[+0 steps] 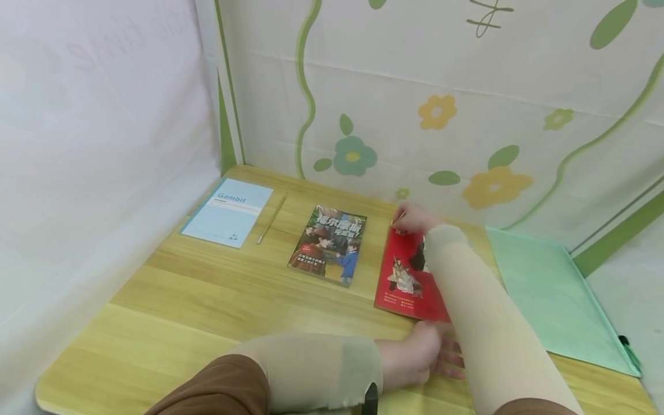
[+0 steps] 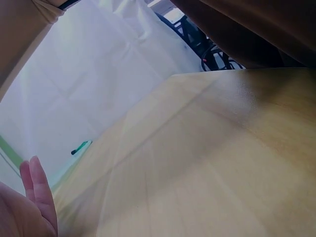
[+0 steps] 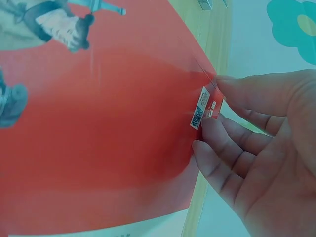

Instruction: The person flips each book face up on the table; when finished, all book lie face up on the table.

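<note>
A red book point(image 1: 394, 279) with illustrated figures on its cover lies on the right part of the table. At its far edge my right hand point(image 1: 417, 218) pinches the corner between thumb and fingers; the right wrist view shows the red cover point(image 3: 98, 148) bowing, with a small barcode label point(image 3: 199, 109) beside the fingertips. By the near edge of the book is my left hand point(image 1: 422, 354), its fingers point(image 2: 42, 192) straight. Whether the left hand touches the book is hidden. My right forearm covers the book's right side.
To the left lie a comic-style book point(image 1: 328, 246), a pencil point(image 1: 272, 219) and a pale blue notebook point(image 1: 226, 212). A mint green zip pouch point(image 1: 544, 294) lies at the right edge of the wooden table point(image 1: 207, 305). White curtains point(image 1: 363, 69) stand behind and at the sides.
</note>
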{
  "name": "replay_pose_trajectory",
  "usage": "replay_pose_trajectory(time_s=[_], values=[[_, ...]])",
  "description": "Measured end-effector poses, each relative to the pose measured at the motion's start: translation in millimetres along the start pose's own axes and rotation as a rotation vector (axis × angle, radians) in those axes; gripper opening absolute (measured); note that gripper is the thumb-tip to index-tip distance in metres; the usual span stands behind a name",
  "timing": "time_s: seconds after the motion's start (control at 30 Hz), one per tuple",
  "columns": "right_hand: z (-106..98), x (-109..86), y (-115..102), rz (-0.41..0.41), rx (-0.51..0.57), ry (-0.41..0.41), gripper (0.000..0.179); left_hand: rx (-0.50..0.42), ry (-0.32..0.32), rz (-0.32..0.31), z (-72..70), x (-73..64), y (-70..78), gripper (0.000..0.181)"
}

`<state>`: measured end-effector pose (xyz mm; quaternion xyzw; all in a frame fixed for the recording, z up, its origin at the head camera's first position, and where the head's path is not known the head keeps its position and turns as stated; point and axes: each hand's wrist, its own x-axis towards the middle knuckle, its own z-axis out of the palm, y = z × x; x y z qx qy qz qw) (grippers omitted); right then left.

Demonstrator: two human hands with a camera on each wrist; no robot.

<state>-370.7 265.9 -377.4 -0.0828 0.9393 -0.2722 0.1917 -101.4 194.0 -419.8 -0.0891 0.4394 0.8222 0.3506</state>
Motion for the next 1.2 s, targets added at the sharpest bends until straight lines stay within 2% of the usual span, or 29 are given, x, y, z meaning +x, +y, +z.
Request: replay_pose_trajectory(time_s=[0.17, 0.37, 0.5, 0.63, 0.7, 0.77, 0.93, 1.0, 1.07, 1.2], values=[[1, -1.9, 2, -0.002, -0.025, 0.000, 0.018, 0.002, 0.005, 0.007, 0.1, -0.3, -0.7, 0.020], [2, -5.5, 3, 0.012, -0.073, -0.003, 0.024, 0.000, 0.017, 0.043, 2.6, 0.9, -4.0, 0.014], [3, -7.1, 3, 0.026, -0.060, 0.002, 0.024, 0.013, 0.054, 0.061, 6.4, -0.7, -5.5, 0.011], [2, -11.7, 4, 0.038, -0.029, 0.002, 0.027, 0.035, 0.083, 0.049, 10.1, -6.6, -5.0, 0.014], [2, -13.4, 5, 0.042, -0.019, -0.002, 0.028, 0.060, 0.070, 0.041, 9.0, -10.2, -2.9, 0.016], [2, -14.6, 5, 0.047, -0.009, -0.005, 0.028, 0.094, 0.023, 0.037, 5.6, -13.9, 0.9, 0.017], [-1, -20.0, 1, -0.024, -0.053, -0.007, 0.034, 0.318, -0.184, 0.019, -16.3, -26.0, 23.9, 0.017], [-4, -25.6, -4, -0.070, -0.093, 0.004, 0.042, 0.441, -0.235, 0.025, -28.0, -31.9, 39.1, 0.018], [-9, -33.2, -9, -0.113, -0.119, 0.022, 0.050, 0.562, -0.269, 0.072, -40.2, -36.4, 56.4, 0.020], [-15, -54.1, -19, -0.163, -0.096, 0.038, 0.067, 0.890, -0.298, 0.202, -63.1, -43.4, 103.1, 0.032]])
